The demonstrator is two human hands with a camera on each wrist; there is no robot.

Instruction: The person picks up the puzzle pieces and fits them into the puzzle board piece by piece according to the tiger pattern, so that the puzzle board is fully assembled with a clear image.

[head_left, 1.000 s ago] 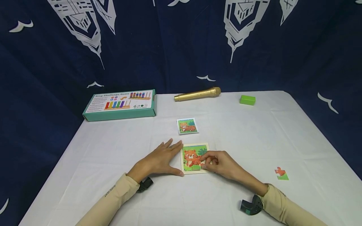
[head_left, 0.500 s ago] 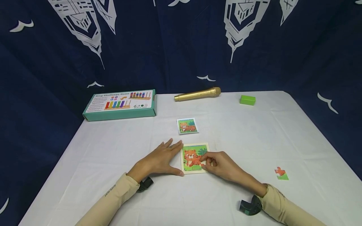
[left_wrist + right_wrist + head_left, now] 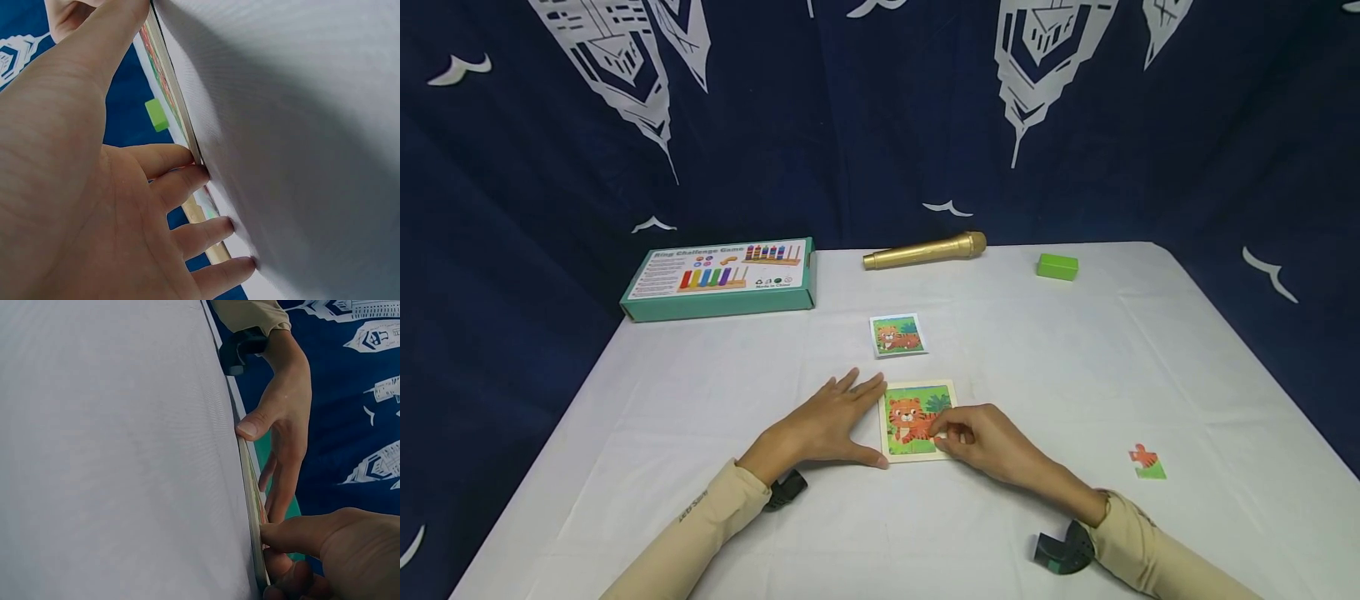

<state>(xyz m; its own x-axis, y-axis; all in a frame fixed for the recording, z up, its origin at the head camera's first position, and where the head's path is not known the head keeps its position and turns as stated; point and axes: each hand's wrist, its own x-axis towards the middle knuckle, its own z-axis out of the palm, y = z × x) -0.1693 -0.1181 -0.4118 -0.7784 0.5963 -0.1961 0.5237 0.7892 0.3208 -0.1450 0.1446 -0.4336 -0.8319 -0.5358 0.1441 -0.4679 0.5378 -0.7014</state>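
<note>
A square jigsaw puzzle board (image 3: 916,458) with a pale border and a tiger picture lies on the white table in the head view. My left hand (image 3: 831,425) is spread along its left side, thumb at the near corner and forefinger at the far corner. The right hand (image 3: 988,437) bends over the board's right part, thumb and forefinger pinching a puzzle piece (image 3: 927,445) of the lower picture, mostly hidden by the fingers. In the right wrist view the right thumb (image 3: 294,534) comes down on the board's face. One loose puzzle piece (image 3: 1146,461), orange and green, lies to the right.
Behind the board lies a small tiger picture card (image 3: 898,336). Farther back are a green game box (image 3: 718,279), a gold microphone (image 3: 925,250) and a green block (image 3: 1057,267). A dark blue patterned curtain (image 3: 850,125) hangs beyond the table.
The right hand has shifted very slightly toward me, and the piece under its fingers has moved a little right, level with the picture. The left hand stays where it was.
</note>
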